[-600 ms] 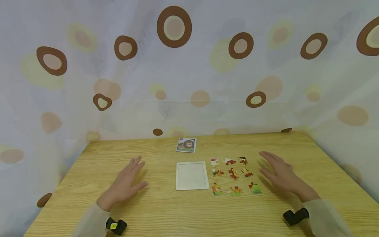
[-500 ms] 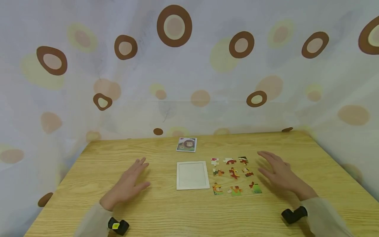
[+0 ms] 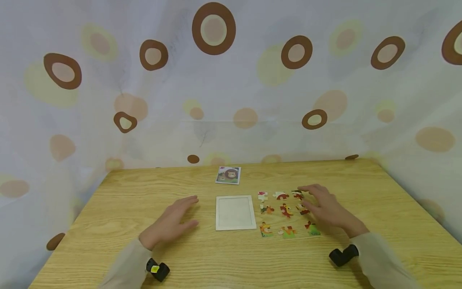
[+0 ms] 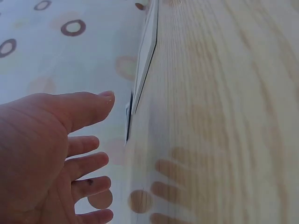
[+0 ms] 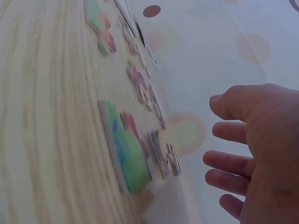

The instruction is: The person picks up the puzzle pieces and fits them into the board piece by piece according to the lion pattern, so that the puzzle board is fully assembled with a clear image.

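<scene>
Both arms reach in over the counter [image 3: 216, 259] from the near side, slanting inward, each in a pale sleeve with a small black camera [image 3: 160, 272] at the wrist. The left hand [image 3: 167, 224] is held in the air to the left of a white tray [image 3: 218, 214], its fingers extended toward the tray's side and the thumb well apart from them; nothing is in its grasp. The right hand [image 3: 326, 206] leans in from the other side, palm turned inward, fingers loosely extended and thumb apart, holding nothing either. From the head view its fingertips overlap the outer column of puzzle pieces [image 3: 286, 210], though the right wrist view shows the hand clear of them. Those nine pieces lie flat just right of the tray, spaced out in three rows of three, a green one [image 3: 313, 229] at the near right corner. Beyond the tray lies a lion picture card [image 3: 228, 175], and a spotted cloth [image 3: 231, 82] hangs behind the counter.
</scene>
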Demonstrator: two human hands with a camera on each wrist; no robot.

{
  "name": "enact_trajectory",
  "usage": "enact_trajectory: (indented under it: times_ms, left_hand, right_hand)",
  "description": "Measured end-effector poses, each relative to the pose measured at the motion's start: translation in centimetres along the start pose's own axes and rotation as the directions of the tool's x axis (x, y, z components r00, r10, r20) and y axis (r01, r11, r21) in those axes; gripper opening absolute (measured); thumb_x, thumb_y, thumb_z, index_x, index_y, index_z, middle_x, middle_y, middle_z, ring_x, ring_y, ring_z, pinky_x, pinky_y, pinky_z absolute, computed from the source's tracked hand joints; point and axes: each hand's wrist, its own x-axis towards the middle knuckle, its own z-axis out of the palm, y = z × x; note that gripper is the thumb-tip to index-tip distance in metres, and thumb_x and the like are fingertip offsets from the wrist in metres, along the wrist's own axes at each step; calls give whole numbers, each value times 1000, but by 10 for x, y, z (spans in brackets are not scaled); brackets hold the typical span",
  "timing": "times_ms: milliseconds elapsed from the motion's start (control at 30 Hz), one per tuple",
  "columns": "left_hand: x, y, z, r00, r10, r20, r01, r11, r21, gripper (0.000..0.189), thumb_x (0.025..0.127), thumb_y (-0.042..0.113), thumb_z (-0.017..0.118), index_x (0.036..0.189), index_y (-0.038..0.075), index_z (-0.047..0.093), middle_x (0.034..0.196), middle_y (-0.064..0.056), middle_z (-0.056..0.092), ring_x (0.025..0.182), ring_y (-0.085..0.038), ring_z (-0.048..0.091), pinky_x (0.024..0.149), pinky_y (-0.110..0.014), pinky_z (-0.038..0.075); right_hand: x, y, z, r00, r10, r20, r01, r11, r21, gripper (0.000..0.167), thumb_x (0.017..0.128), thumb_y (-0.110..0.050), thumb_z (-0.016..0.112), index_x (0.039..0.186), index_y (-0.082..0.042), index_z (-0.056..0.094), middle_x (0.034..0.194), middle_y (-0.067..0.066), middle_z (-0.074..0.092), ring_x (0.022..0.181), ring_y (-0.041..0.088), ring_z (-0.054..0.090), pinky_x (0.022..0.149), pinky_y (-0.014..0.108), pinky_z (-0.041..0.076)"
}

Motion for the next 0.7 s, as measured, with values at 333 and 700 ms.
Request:
enact_trajectory:
  times_ms: [333,700]
  left_hand:
    - [19,7,11,998,36,51,-35,999,-23,56,94,24,62,141,-1,43,148,-21,41,138,-41,35,108,-62,28]
    - [32,11,21,995,29,94,-25,999,-44,57,93,24,64,140,1,44,149,-19,39,139,-39,33,111,-60,25]
  right_hand:
    - [23,-9,10,997,-71,40,70,997,42,32,97,-11,57,124,6,57,114,19,58,99,31,54,81,45,46]
    - [51,-14,28,989,-104,100,96,992,80,24,94,-10,62,114,3,63,98,11,60,84,18,56,73,34,48]
